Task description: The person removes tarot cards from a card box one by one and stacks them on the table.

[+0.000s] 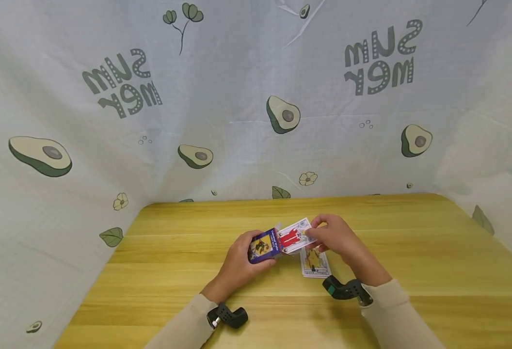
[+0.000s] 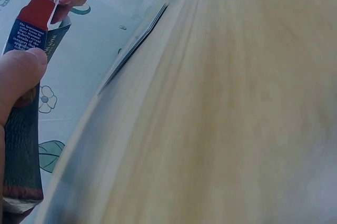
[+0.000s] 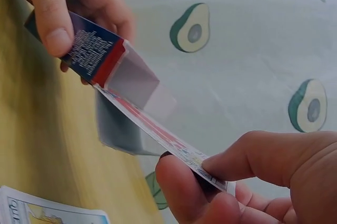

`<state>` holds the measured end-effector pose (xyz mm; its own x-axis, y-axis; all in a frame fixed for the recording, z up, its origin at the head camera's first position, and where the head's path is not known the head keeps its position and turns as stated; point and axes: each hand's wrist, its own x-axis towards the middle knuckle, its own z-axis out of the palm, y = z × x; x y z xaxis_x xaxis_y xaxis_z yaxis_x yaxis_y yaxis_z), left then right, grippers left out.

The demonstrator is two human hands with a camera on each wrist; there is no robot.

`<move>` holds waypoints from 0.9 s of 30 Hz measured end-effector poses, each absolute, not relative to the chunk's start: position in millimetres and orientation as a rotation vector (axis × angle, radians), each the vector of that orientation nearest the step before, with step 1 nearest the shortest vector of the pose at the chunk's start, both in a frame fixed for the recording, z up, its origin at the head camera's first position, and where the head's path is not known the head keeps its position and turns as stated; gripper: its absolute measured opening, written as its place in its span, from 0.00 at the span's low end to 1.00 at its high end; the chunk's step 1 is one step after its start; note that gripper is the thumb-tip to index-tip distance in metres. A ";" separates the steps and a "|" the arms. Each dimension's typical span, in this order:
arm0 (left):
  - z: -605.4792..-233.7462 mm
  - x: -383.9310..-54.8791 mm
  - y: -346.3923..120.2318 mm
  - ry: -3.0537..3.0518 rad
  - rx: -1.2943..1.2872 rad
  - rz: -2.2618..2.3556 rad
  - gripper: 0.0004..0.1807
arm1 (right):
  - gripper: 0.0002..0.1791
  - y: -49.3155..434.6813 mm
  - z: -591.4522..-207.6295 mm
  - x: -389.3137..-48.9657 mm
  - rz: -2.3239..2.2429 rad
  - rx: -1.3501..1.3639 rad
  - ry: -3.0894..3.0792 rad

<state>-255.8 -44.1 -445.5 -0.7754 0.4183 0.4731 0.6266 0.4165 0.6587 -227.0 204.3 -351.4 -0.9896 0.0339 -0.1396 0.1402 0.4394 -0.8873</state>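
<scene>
In the head view my left hand [image 1: 240, 264] grips a dark blue tarot card box [image 1: 262, 246] with its thumb and fingers around the sides. The box's end flaps stand open toward the right. My right hand [image 1: 335, 236] pinches the far end of a tarot card [image 1: 294, 236] with a red-robed figure, thumb on its face and fingers beneath. The card's other end lies at the box's mouth; how much is inside is hidden. Below it a small stack of tarot cards [image 1: 315, 264] lies face up on the table, partly under my right hand.
The wooden table [image 1: 173, 271] reaches back to a pale curtain [image 1: 238, 97] printed with avocados, which also hangs at both sides. Each wrist wears a black camera mount, one on the left [image 1: 227, 316] and one on the right [image 1: 347, 290].
</scene>
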 end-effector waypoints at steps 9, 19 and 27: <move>-444.8 -256.3 -44.4 -2.430 -0.911 -1.299 0.38 | 0.15 223.4 -341.6 -227.2 -1.630 0.171 2.587; -446.0 -255.1 -44.2 -2.432 -0.902 -1.305 0.39 | 0.20 234.1 -338.2 -223.8 -1.627 0.207 2.624; -444.6 -256.7 -44.2 -2.423 -0.910 -1.300 0.39 | 0.20 240.1 -338.8 -222.0 -1.733 0.193 2.590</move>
<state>-256.7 -44.2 -444.6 -0.7755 0.4089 0.4810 0.6268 0.4083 0.6636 -222.0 240.1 -338.8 -0.9922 0.0919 -0.0848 0.1134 0.3759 -0.9197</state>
